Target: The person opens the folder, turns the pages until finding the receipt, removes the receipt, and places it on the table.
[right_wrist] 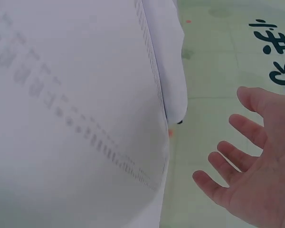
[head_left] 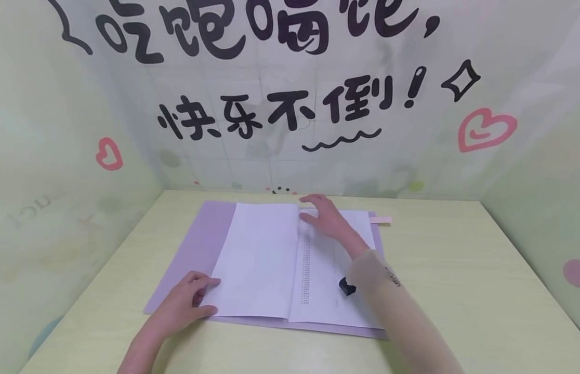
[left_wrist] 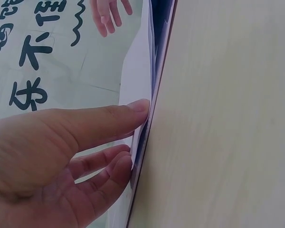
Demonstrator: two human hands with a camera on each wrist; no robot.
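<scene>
A booklet of white pages with a purple cover lies spread on the table. Its left page (head_left: pixel 257 259) is blank, while the right page (head_left: pixel 318 280) carries columns of small print. My left hand (head_left: pixel 184 301) rests at the lower left corner of the left page, thumb and index finger apart. In the left wrist view, the left thumb and fingertips touch the edge of the pages (left_wrist: pixel 135 76). Over the top of the right page, close to the fold, my right hand (head_left: pixel 325 215) hovers with loosely bent fingers and holds nothing. The purple cover (head_left: pixel 212 223) shows beyond the pages.
A pale pink tab (head_left: pixel 381 220) sticks out from the cover's upper right. Beside the right sleeve (head_left: pixel 388 296) is a small black object (head_left: pixel 347 286). The light wood table (head_left: pixel 449 270) is enclosed by printed walls (head_left: pixel 290 166) behind and at both sides.
</scene>
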